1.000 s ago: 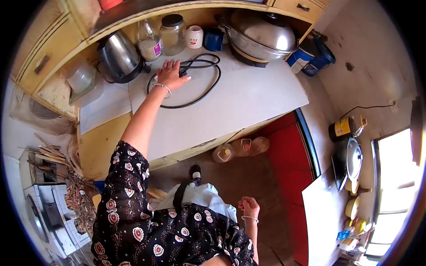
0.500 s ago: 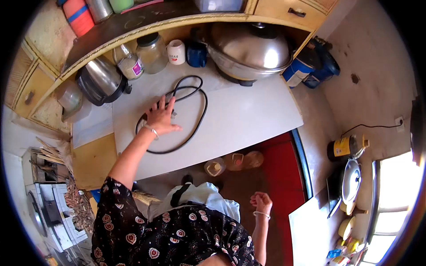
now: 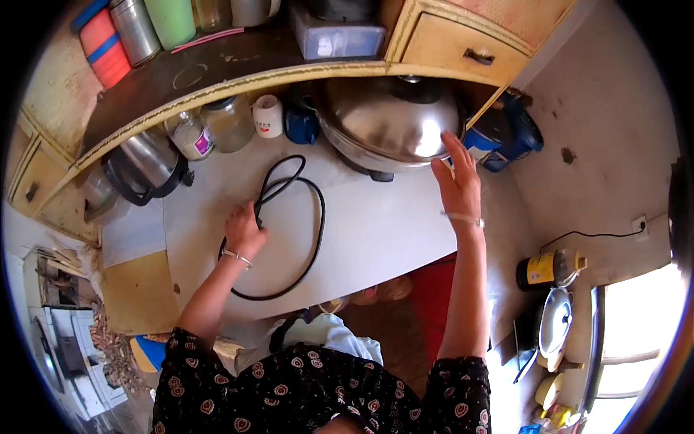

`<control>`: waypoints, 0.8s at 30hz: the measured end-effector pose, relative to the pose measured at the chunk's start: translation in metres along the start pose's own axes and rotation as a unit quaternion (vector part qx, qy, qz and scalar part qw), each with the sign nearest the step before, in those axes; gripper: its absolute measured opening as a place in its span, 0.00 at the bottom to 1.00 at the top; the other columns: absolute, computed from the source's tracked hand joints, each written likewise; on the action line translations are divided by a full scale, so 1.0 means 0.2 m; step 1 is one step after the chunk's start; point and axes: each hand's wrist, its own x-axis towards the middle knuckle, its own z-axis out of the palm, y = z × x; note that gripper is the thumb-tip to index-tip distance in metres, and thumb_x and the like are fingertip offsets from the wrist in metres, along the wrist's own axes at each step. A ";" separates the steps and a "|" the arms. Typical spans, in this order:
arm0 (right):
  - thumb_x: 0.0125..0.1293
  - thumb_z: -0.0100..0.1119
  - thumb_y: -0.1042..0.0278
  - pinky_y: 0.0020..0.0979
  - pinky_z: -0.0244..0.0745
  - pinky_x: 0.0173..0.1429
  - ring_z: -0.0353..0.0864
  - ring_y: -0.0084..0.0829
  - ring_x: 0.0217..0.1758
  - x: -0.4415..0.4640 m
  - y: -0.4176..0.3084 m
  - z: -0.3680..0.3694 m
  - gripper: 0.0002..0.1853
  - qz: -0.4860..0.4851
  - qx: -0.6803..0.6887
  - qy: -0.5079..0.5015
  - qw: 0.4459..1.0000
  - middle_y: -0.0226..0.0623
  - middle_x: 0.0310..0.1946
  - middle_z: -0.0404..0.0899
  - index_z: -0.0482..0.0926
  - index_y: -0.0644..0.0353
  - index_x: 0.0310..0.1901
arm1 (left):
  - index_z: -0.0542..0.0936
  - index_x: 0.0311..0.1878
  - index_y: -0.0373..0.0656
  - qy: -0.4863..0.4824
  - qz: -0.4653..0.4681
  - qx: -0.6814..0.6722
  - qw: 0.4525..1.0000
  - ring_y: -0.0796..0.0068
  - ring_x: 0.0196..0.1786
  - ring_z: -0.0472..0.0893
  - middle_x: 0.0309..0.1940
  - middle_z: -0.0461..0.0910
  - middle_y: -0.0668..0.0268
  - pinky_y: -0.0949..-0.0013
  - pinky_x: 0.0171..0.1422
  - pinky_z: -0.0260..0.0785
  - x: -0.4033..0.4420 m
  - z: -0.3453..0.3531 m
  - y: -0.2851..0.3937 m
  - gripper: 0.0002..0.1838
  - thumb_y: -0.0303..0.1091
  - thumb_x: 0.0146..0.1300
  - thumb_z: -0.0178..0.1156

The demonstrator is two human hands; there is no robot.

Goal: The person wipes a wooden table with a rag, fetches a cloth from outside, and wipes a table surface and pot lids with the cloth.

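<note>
A black power cord [image 3: 322, 217] lies in loose loops on the white tabletop [image 3: 376, 239]. My left hand [image 3: 244, 231] is closed around one end of the cord at the left of the loop; the plug itself is hidden by the fingers. Raised at the right, my right hand [image 3: 460, 189] has its fingers apart and holds nothing. It appears beside the right rim of a large lidded electric pan [image 3: 383, 119], and I cannot tell whether it touches the pan. The pan's domed metal lid is on, partly under the shelf.
Along the back stand an electric kettle [image 3: 148, 163], glass jars [image 3: 230, 124], a white mug [image 3: 268, 116] and a blue cup [image 3: 301, 126]. Blue buckets [image 3: 510, 134] sit past the table's right end. A dark shelf [image 3: 238, 54] overhangs the back. A bottle [image 3: 542, 270] is at the right.
My left hand has closed on the cord after being spread over it. My right hand has risen from beside my body to near the pan. The view has shifted upward.
</note>
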 end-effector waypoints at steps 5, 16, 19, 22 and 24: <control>0.59 0.52 0.45 0.46 0.52 0.65 0.56 0.40 0.68 0.40 0.19 0.27 0.34 0.011 -0.188 -0.020 0.982 0.35 0.64 0.62 0.61 0.55 0.64 | 0.69 0.48 0.40 0.000 -0.013 -0.057 0.998 0.49 0.45 0.72 0.39 0.71 0.51 0.51 0.49 0.66 0.02 -0.03 0.01 0.28 0.31 0.37 0.60; 0.53 0.52 0.32 0.62 0.45 0.63 0.51 0.41 0.70 0.78 0.34 0.41 0.38 0.144 -0.204 -0.098 0.963 0.33 0.66 0.59 0.63 0.41 0.63 | 0.66 0.31 0.37 0.046 0.068 -0.066 0.994 0.47 0.39 0.70 0.34 0.69 0.50 0.50 0.42 0.64 0.02 0.03 -0.05 0.18 0.30 0.33 0.58; 0.47 0.60 0.32 0.62 0.45 0.63 0.51 0.41 0.70 0.85 0.43 0.45 0.40 0.131 -0.157 -0.102 0.974 0.31 0.66 0.59 0.64 0.37 0.62 | 0.66 0.29 0.36 0.056 0.053 -0.063 0.995 0.46 0.38 0.69 0.33 0.69 0.50 0.49 0.41 0.64 0.02 0.00 -0.02 0.17 0.30 0.33 0.57; 0.49 0.61 0.36 0.60 0.47 0.62 0.54 0.41 0.69 0.86 0.53 0.47 0.36 0.081 -0.112 -0.097 0.986 0.30 0.64 0.63 0.67 0.37 0.61 | 0.66 0.30 0.36 0.065 0.057 -0.066 0.994 0.46 0.38 0.70 0.32 0.69 0.50 0.49 0.41 0.64 0.01 0.03 -0.04 0.17 0.30 0.33 0.56; 0.50 0.60 0.37 0.60 0.49 0.60 0.56 0.41 0.68 0.84 0.51 0.43 0.33 0.070 -0.107 -0.082 0.988 0.30 0.62 0.66 0.69 0.39 0.58 | 0.66 0.30 0.36 0.069 0.064 -0.075 0.993 0.45 0.37 0.70 0.32 0.68 0.50 0.48 0.41 0.64 0.02 0.04 -0.04 0.17 0.30 0.33 0.55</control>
